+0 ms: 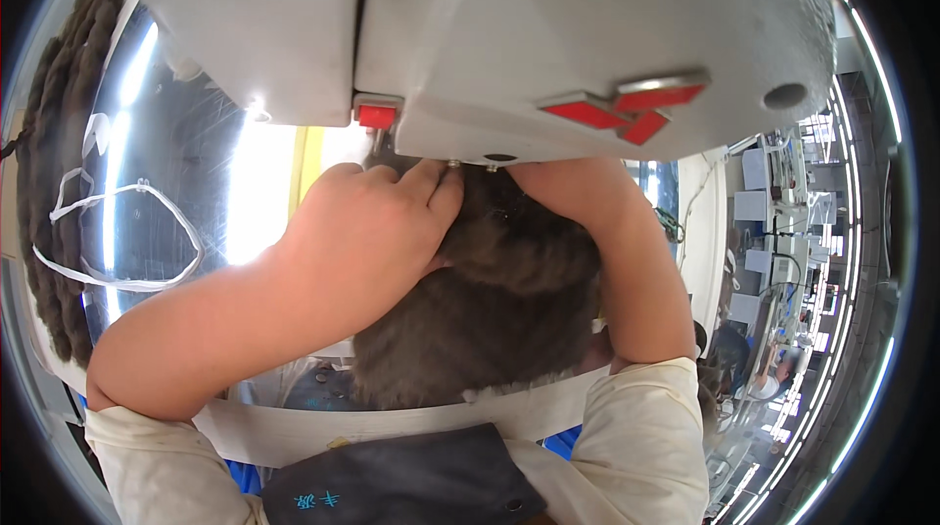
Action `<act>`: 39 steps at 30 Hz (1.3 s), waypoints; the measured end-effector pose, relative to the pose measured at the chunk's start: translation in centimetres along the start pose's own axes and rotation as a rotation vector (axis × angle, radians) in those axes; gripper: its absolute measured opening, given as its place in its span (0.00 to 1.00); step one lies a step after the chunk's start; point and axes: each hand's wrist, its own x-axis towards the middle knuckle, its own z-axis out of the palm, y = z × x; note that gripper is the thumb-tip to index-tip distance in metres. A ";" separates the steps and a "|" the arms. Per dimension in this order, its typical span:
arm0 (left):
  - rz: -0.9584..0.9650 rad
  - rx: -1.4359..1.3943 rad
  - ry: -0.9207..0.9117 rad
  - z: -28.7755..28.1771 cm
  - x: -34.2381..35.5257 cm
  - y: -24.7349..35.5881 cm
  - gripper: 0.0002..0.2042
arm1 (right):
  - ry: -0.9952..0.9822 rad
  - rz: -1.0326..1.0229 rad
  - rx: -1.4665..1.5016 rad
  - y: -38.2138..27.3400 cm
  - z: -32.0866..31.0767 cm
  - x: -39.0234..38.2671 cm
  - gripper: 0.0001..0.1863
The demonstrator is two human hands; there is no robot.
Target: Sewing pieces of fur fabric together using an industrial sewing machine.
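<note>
Apron: a dark apron (401, 476) at six o'clock, between two cream sleeves (641, 422).
Fur: the dark brown fur piece (470, 329) lies mid-bench, its far end running under the machine head.
Left hand: the left hand (377, 207) sits at the fur's eleven o'clock, fingers bent over and gripping it, thumb tucked low.
Right hand: the right hand (553, 182) reaches in at one o'clock; the machine hides its fingers, so I can't tell their hold.
Machine: a pale sewing machine head (470, 55) looms at twelve, with red badges.
Bench: the shiny bench (186, 153) carries a white ribbon loop (186, 221) at nine and brown fur strips (73, 133) at ten.
Aisle: workstations (764, 207) line three o'clock; a co-worker (769, 383) sits nearer four.
</note>
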 end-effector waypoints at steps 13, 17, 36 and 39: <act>-0.014 0.097 0.016 -1.2 -1.0 -0.7 0.31 | -0.044 0.066 0.134 1.1 1.2 0.2 0.11; 0.039 0.024 0.054 -1.4 -1.0 -1.8 0.34 | -0.062 0.084 0.356 0.1 0.3 -0.1 0.15; -0.109 0.051 -0.191 -0.5 -0.3 -5.8 0.37 | -0.086 -0.117 0.284 -1.9 1.4 -3.4 0.14; -0.146 0.042 -0.202 -0.1 -0.5 -6.5 0.38 | -0.298 -0.071 0.210 -2.0 0.4 -3.2 0.19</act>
